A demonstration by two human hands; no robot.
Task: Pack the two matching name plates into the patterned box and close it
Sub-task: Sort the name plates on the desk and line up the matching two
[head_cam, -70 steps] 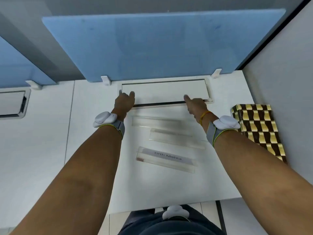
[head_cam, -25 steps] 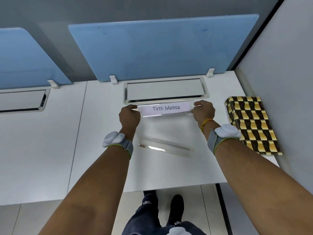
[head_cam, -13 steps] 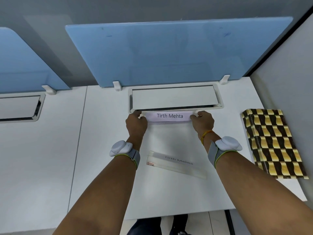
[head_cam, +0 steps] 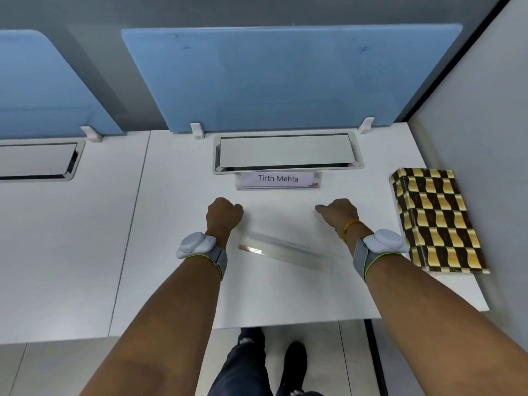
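Note:
One clear name plate (head_cam: 278, 180) with a printed paper label stands upright just in front of the desk's cable flap. A second clear name plate (head_cam: 285, 251) lies flat and slanted between my wrists. My left hand (head_cam: 224, 215) is curled into a fist with nothing in it, hovering above the desk near that flat plate's left end. My right hand (head_cam: 337, 214) is loosely curled, holds nothing, and points one finger to the left. The patterned box (head_cam: 437, 220), gold and dark brown, lies closed at the desk's right edge.
A closed metal cable flap (head_cam: 287, 152) is set into the white desk (head_cam: 171, 224) behind the plates. A blue divider panel (head_cam: 285, 78) rises at the back. A grey wall (head_cam: 485, 124) stands right of the box. My feet show below the desk's front edge.
Both hands let go of the labelled plate, leaving it standing by the flap, and drew back toward me. Before that they lifted it from the desk.

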